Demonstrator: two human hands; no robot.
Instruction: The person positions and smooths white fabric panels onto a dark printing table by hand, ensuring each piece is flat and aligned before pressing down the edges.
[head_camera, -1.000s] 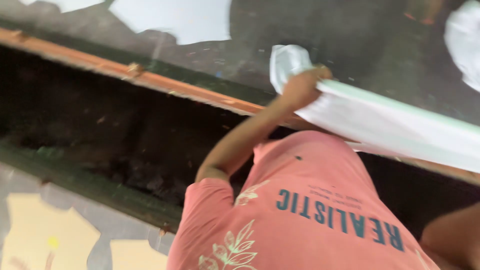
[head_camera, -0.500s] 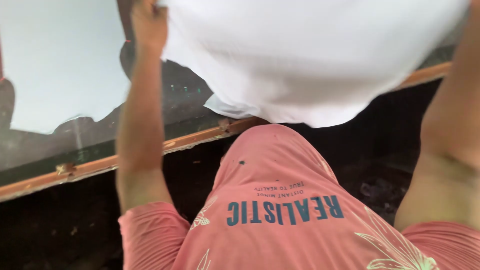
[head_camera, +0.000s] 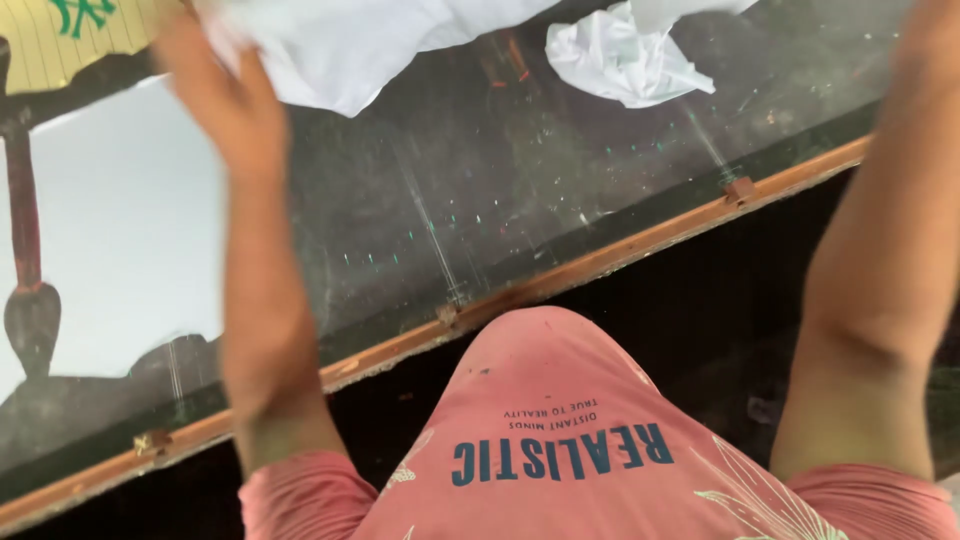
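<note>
My left hand (head_camera: 215, 95) is raised at the upper left, fingers closed on the edge of a large white cloth (head_camera: 350, 40) that runs off the top of the view. My right forearm (head_camera: 880, 260) reaches up along the right side, and its hand lies beyond the frame. A crumpled white cloth (head_camera: 625, 60) lies on the dark glass tabletop (head_camera: 500, 190) between my arms. My pink printed shirt (head_camera: 580, 440) fills the bottom.
A wooden rim (head_camera: 600, 262) with small clips borders the glass on my side, with dark space below it. A pale sheet (head_camera: 110, 230) covers the table's left part. A yellow striped piece (head_camera: 60, 45) and a dark pole (head_camera: 25, 230) stand at far left.
The big white cloth has gone up and left, uncovering the glass and the crumpled cloth. My left hand still grips it. The view tilted further down the table.
</note>
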